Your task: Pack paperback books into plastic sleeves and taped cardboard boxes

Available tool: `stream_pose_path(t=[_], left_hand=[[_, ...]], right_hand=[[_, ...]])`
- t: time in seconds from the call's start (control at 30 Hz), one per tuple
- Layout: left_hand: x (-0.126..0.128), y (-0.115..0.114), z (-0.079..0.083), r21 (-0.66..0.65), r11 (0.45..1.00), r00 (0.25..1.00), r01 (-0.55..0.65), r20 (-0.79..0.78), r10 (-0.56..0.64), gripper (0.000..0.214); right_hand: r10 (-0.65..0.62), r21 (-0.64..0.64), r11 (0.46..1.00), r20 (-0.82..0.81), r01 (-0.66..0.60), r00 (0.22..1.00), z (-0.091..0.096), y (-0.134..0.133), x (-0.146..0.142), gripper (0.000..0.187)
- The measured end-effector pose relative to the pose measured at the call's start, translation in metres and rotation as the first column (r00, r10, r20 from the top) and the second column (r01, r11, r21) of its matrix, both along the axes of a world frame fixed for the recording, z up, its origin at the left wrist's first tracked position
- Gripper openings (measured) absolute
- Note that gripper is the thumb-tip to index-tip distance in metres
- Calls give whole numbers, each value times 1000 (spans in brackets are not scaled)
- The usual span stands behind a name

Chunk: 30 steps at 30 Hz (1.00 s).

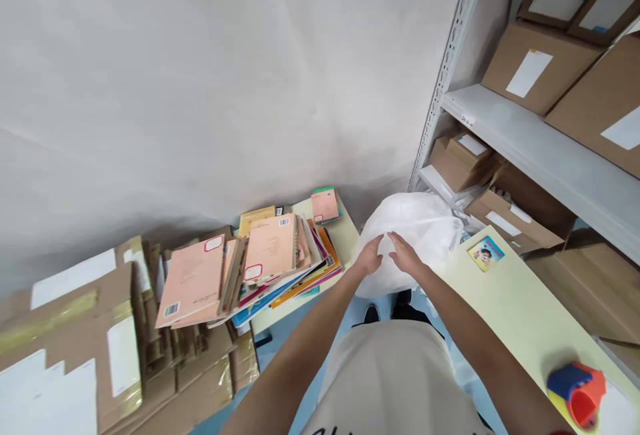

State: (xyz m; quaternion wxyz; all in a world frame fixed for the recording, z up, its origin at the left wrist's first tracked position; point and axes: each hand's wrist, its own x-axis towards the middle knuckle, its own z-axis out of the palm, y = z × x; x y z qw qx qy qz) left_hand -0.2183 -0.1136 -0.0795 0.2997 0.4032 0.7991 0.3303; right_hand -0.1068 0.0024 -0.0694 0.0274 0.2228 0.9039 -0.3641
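In the head view my left hand [370, 257] and my right hand [403, 253] face each other with a small gap between them. Each shows its thumb and fingers apart, and no object is visible in either. Behind and below them bulges a large white bag [425, 221]. Whether the fingertips touch the bag I cannot tell. To the left, a stack of books and pink-covered booklets [270, 248] covers much of a pale table [345, 215]. On the right-hand table [480, 301] lies a small colourful picture book [486, 253].
Flattened cardboard boxes [115, 328] are piled at the left, with more pink booklets [193, 281] on top. Metal shelving [530, 135] holding cardboard boxes [543, 65] rises on the right. A red, blue and yellow plastic object [580, 388] sits near the lower right corner.
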Motion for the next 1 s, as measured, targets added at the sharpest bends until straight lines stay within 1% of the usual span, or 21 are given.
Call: stream_pose_path(t=[0.07,0.13,0.17,0.2,0.27,0.33,0.4,0.43,0.5,0.57,0.6,0.63,0.67,0.7,0.73,0.77,0.8,0.83,0.87,0.93,1.0], left_hand=[[1,5,-3,-68,998,1000,-16,-20,14,64],[2,10,-3,-126,991,998,-51,-28,47,57],[2,12,-2,-134,988,997,-74,-36,69,53],[3,14,-1,-120,988,995,-97,-49,91,50],[2,18,6,-38,990,988,-136,-78,133,44],[0,20,14,68,985,982,-158,-92,164,41],[-5,23,24,130,978,981,-161,-84,172,45],[-8,24,29,145,978,984,-150,-78,163,46],[-14,26,38,152,984,991,-95,-79,108,44],[-20,30,48,125,992,995,-17,-97,29,35],[-23,31,53,99,995,994,20,-108,-9,30],[-27,33,59,67,996,993,53,-114,-45,25],[-30,34,65,37,996,991,80,-112,-75,20],[-33,35,72,22,995,990,95,-104,-93,16],[-36,35,78,29,995,991,101,-88,-98,13],[-40,35,85,65,994,994,93,-65,-89,13],[-43,36,91,125,989,997,76,-36,-72,15],[-47,36,98,203,978,999,51,-2,-52,18],[-50,38,104,285,958,999,26,37,-38,21],[-56,42,114,426,905,993,-12,109,-38,30],[-59,48,121,536,843,988,-49,151,-38,48]], right_hand=[[-32,-79,996,8,33,999,-8,0,-8,67],[-26,-136,990,40,31,999,-12,2,-12,70],[-20,-151,988,52,28,998,-11,4,-14,69],[-18,-156,987,57,27,998,-10,7,-15,66],[-28,-150,988,40,33,999,-5,16,-17,55],[-28,-141,990,-17,25,999,2,26,-19,37],[3,-141,990,-103,-18,995,12,38,-19,20],[27,-151,987,-150,-50,988,18,43,-19,16],[74,-188,975,-236,-120,969,32,52,-17,13],[96,-238,957,-288,-168,953,48,60,-14,12],[84,-263,950,-303,-168,949,58,64,-12,11],[47,-288,947,-315,-143,948,67,67,-9,12],[-22,-312,946,-334,-88,942,77,70,-5,14],[-121,-337,941,-365,-10,923,87,73,-2,16],[-232,-366,928,-409,74,882,97,76,3,20],[-337,-401,905,-461,146,821,106,78,7,23],[-419,-439,878,-510,191,751,116,79,12,25],[-473,-478,854,-550,205,689,124,79,17,29],[-503,-513,836,-574,195,646,131,78,22,34],[-525,-553,815,-579,173,624,142,72,32,44],[-568,-562,796,-566,224,598,148,62,44,45]])
